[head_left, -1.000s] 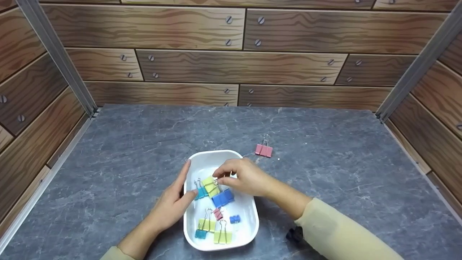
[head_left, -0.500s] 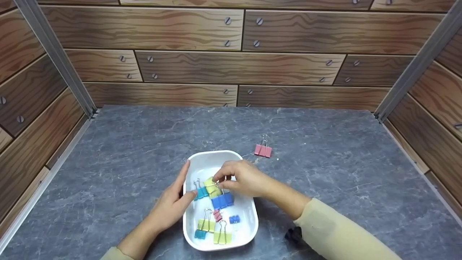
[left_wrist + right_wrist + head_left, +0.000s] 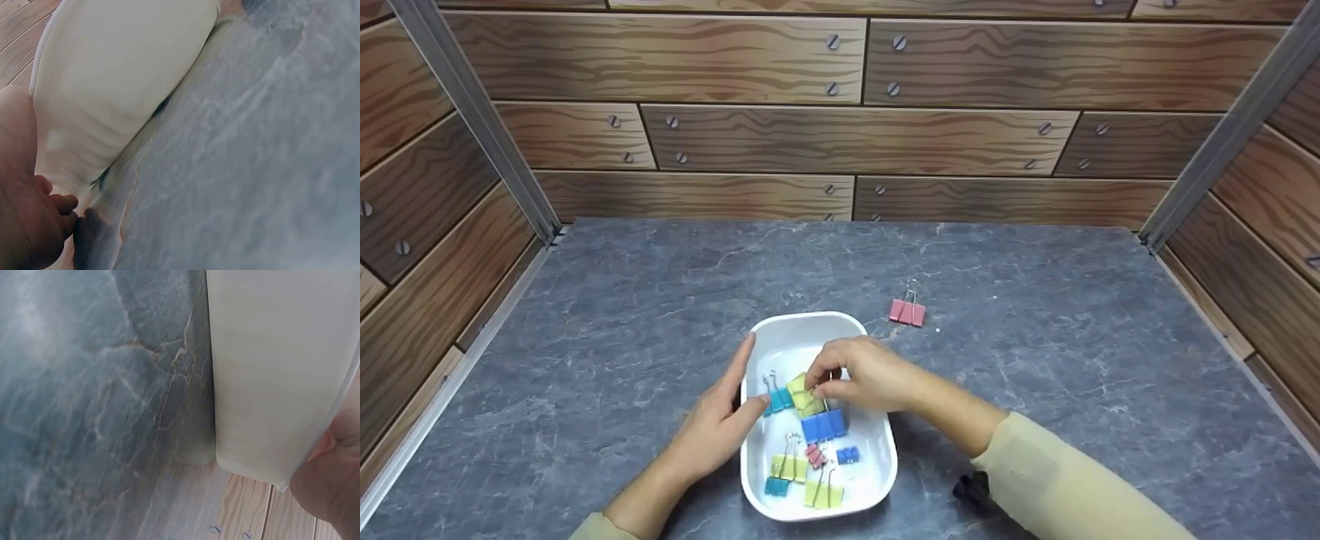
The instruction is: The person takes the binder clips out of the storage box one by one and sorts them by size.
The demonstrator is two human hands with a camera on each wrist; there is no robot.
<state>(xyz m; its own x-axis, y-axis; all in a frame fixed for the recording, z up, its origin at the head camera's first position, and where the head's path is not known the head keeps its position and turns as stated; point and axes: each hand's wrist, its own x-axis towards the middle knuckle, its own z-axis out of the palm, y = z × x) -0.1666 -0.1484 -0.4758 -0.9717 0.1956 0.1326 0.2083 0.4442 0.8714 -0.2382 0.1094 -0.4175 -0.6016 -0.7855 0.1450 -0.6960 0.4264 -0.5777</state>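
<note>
A white plastic tray holds several coloured binder clips. My left hand holds its left side, thumb over the rim and index finger along the outer edge; in the left wrist view the hand is beside the tray's wall. Inside the tray, my right hand pinches at the wire handles of a large blue binder clip, mostly covered by the fingertips. A yellow binder clip lies against those fingertips. Left of it is a teal binder clip, near my left thumb.
Nearer the tray's front lie yellow clips, a teal clip, a small red clip and a small blue clip. A pink binder clip rests on the grey marbled table, beyond the tray. Wood-patterned walls enclose the table.
My right hand has shifted slightly toward the tray's front. The large blue clip and the adjoining yellow clip moved that way too, and the front yellow clip's handles tilted. My left hand stays put.
</note>
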